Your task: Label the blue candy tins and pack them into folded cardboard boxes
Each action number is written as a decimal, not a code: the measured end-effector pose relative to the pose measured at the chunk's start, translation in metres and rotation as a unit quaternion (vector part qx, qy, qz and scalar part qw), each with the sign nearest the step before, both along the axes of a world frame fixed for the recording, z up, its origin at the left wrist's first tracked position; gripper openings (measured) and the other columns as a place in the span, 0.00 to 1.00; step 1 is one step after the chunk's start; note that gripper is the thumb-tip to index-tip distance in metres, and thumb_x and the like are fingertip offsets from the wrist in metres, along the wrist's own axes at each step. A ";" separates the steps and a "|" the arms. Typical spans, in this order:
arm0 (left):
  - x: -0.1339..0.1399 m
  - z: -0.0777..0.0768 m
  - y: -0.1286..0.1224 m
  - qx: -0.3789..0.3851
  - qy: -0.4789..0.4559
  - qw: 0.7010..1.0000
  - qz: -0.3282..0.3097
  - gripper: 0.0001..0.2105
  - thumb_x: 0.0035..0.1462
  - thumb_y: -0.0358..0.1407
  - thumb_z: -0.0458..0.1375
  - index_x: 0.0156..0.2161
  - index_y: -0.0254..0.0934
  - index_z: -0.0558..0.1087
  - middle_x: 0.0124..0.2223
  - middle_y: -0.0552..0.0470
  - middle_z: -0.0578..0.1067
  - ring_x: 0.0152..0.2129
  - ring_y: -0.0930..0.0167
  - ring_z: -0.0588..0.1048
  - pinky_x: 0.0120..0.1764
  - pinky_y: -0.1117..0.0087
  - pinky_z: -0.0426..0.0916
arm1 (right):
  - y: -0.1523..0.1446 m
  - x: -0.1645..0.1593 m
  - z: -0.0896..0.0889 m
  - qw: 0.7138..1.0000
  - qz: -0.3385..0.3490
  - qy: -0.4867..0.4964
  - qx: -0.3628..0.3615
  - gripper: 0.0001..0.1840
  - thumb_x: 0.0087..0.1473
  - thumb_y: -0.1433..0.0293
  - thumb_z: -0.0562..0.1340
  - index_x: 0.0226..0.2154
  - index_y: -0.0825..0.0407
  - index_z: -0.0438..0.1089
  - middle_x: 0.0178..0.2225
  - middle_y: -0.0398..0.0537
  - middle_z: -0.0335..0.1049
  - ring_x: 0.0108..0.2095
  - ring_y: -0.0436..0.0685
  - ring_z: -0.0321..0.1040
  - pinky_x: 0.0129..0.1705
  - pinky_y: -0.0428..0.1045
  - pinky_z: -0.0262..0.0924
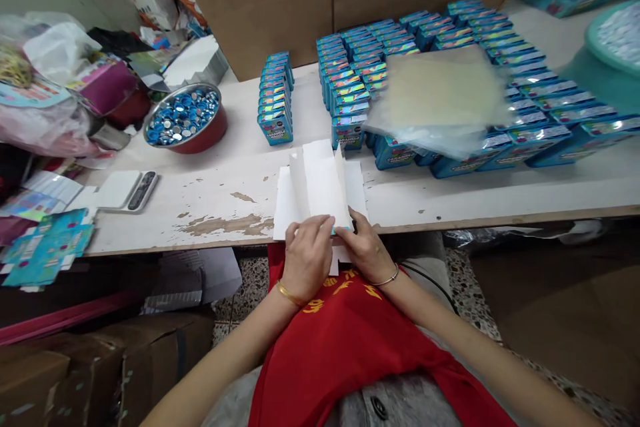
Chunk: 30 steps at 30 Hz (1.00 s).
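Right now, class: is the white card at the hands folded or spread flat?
Partly folded: the white card has two raised panels flanking its middle.

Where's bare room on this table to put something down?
Left of the card, a worn, bare patch borders the bowl and scale. A narrow gap separates the single box row from the bigger block. Right of the card, a strip fronts the block. Crowded: the far left, with bags, and the block, partly under plastic.
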<state>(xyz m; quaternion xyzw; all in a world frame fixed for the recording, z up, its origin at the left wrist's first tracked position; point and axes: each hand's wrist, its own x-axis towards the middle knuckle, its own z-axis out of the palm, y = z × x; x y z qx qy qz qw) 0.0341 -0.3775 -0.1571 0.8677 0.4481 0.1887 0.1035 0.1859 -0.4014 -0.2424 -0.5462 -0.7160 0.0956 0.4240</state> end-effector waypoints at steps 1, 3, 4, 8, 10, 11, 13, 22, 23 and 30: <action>0.003 0.004 0.003 -0.019 0.059 0.997 -0.036 0.22 0.59 0.27 0.47 0.59 0.36 0.60 0.48 0.40 0.73 0.48 0.63 0.70 0.55 0.57 0.56 | 0.000 -0.001 0.001 1.000 -0.002 0.001 -0.001 0.14 0.60 0.74 0.52 0.45 0.52 0.69 0.60 0.59 0.54 0.59 0.65 0.55 0.55 0.62 0.62; 0.014 0.010 0.010 -0.066 0.152 0.984 -0.064 0.23 0.58 0.24 0.45 0.60 0.32 0.58 0.41 0.40 0.76 0.42 0.64 0.74 0.51 0.59 0.61 | 0.000 -0.002 0.001 1.000 -0.009 0.007 0.002 0.14 0.60 0.74 0.52 0.45 0.53 0.68 0.59 0.61 0.54 0.59 0.65 0.55 0.54 0.62 0.62; 0.020 0.012 0.014 -0.087 0.182 0.977 -0.066 0.23 0.58 0.24 0.45 0.60 0.30 0.58 0.38 0.40 0.77 0.39 0.64 0.76 0.48 0.60 0.63 | 0.000 -0.002 0.001 1.000 -0.015 0.012 0.008 0.13 0.60 0.74 0.53 0.46 0.53 0.67 0.59 0.61 0.54 0.58 0.65 0.56 0.53 0.62 0.62; 0.039 0.019 0.030 -0.134 0.265 0.952 -0.071 0.20 0.56 0.24 0.48 0.55 0.29 0.59 0.34 0.40 0.77 0.34 0.61 0.77 0.40 0.63 0.66 | 0.000 -0.004 -0.002 0.997 -0.027 0.050 0.050 0.21 0.60 0.71 0.55 0.56 0.51 0.55 0.59 0.63 0.55 0.57 0.63 0.58 0.50 0.61 0.64; 0.042 0.022 0.040 -0.148 0.291 0.942 -0.080 0.20 0.54 0.25 0.52 0.53 0.30 0.60 0.33 0.41 0.78 0.34 0.60 0.77 0.39 0.64 0.66 | 0.000 -0.004 -0.001 0.995 -0.033 0.073 0.053 0.31 0.60 0.69 0.55 0.62 0.50 0.44 0.58 0.64 0.57 0.57 0.63 0.58 0.51 0.61 0.64; 0.042 0.022 0.046 -0.162 0.293 0.938 -0.090 0.20 0.53 0.26 0.54 0.53 0.31 0.60 0.34 0.42 0.78 0.34 0.60 0.77 0.38 0.64 0.66 | 0.000 -0.005 -0.001 0.995 -0.039 0.084 0.043 0.36 0.60 0.69 0.56 0.64 0.51 0.38 0.57 0.64 0.58 0.56 0.62 0.59 0.51 0.60 0.64; 0.040 0.021 0.061 -0.208 0.273 0.931 -0.124 0.20 0.51 0.30 0.58 0.50 0.33 0.62 0.34 0.44 0.78 0.34 0.62 0.77 0.36 0.66 0.66 | -0.001 -0.005 0.001 0.993 -0.050 0.106 0.008 0.42 0.59 0.69 0.56 0.66 0.52 0.29 0.57 0.64 0.60 0.55 0.62 0.61 0.51 0.59 0.64; 0.047 0.017 0.089 -0.334 0.226 0.902 -0.153 0.07 0.39 0.28 0.62 0.27 0.36 0.71 0.24 0.54 0.75 0.24 0.69 0.74 0.28 0.73 0.65 | 0.018 0.018 0.017 0.986 0.035 0.119 -0.114 0.43 0.54 0.65 0.60 0.66 0.53 0.40 0.59 0.59 0.59 0.56 0.64 0.60 0.53 0.59 0.61; 0.048 0.019 0.084 -0.313 0.226 0.911 -0.141 0.05 0.41 0.29 0.62 0.27 0.36 0.71 0.25 0.52 0.76 0.24 0.68 0.74 0.29 0.72 0.65 | 0.021 0.023 0.023 0.983 0.032 0.122 -0.131 0.43 0.53 0.64 0.60 0.66 0.54 0.42 0.58 0.59 0.61 0.55 0.64 0.62 0.52 0.59 0.62; 0.029 0.037 0.060 -0.410 0.037 0.888 -0.204 0.15 0.51 0.31 0.57 0.46 0.35 0.72 0.42 0.45 0.78 0.38 0.67 0.77 0.39 0.69 0.70 | 0.035 0.048 0.053 0.970 0.168 0.012 -0.175 0.27 0.59 0.68 0.53 0.61 0.49 0.56 0.51 0.51 0.70 0.45 0.58 0.70 0.44 0.52 0.65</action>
